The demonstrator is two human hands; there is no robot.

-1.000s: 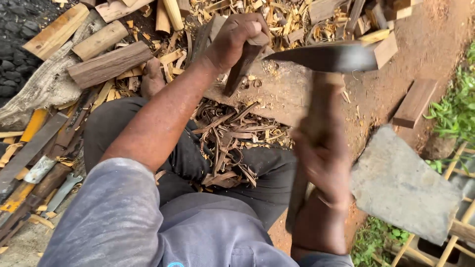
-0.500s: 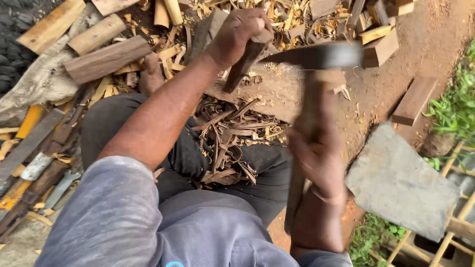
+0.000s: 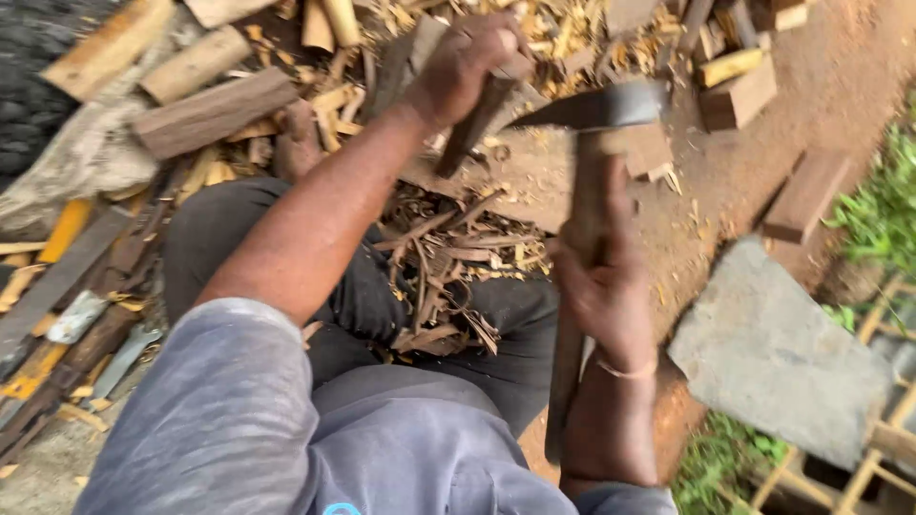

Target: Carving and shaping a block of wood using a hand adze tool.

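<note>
My left hand grips the top of a dark wooden stick that stands tilted on a wooden chopping block. My right hand is closed around the long wooden handle of an axe. The dark metal axe head hovers beside the stick, its edge pointing left toward it and close to it. Dark wood shavings lie piled between my legs in front of the block.
Split logs and pale chips lie scattered at the top left. Wooden blocks and a plank sit on the red earth at the right. A flat grey stone lies lower right, next to grass. Metal blades and tools lie at the left.
The axe head has come down and left, closer to the stick. My left hand keeps holding the stick upright on the block.
</note>
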